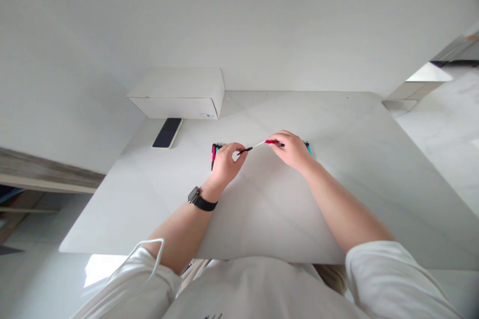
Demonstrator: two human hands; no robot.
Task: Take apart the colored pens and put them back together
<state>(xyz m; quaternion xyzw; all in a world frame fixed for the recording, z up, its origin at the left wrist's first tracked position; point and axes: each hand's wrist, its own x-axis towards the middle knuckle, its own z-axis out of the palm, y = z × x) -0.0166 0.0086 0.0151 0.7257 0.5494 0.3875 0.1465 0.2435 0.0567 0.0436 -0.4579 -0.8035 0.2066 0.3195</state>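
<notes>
Above the middle of the table, my left hand (227, 160) pinches a black pen piece (246, 150) between thumb and finger. My right hand (291, 148) is closed on a red pen barrel (272, 142). A thin white refill (259, 144) spans the gap between the black piece and the red barrel. Behind my left hand lie several pens (213, 153), one red and black, partly covered by the hand. Teal pen parts (308, 147) show just past my right hand, mostly hidden by it.
A white box (175, 107) stands against the wall at the back left of the white marbled table (269, 209). In front of the box lies a dark-screened phone (168, 133). A white cable (160, 254) loops over my left sleeve, and a black watch (202, 200) is on my left wrist.
</notes>
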